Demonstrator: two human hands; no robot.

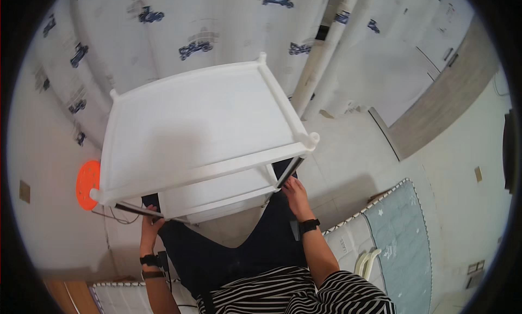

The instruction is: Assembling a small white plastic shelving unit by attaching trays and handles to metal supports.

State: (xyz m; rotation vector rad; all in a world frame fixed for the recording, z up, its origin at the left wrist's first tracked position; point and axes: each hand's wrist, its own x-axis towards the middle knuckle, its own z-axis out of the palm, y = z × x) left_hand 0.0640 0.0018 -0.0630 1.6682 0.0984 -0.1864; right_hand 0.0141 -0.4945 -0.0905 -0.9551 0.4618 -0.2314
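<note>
A white plastic shelf rack (pixel 190 118) stands in front of me, its broad top shelf facing up. A lower white shelf (pixel 215 191) shows beneath it, between my dark-trousered legs. Slim metal posts with a dark stripe join the tiers at the corners. My left hand (pixel 151 222) is closed on the near left post (pixel 136 209), fingertips and thumb at its lower part. On the near right post (pixel 290 171), just above the lower shelf's corner, my right hand (pixel 294 193) is closed too. The undersides of its fingers are partly hidden.
An orange round plastic piece (pixel 88 184) stands left of the rack, with a thin cable beside it. Behind hangs a white curtain (pixel 217 20) printed with blue cars. A grey-green quilt (pixel 402 232) and a pale curved plastic item (pixel 368 264) lie on the right. Beyond is a doorway (pixel 435 96).
</note>
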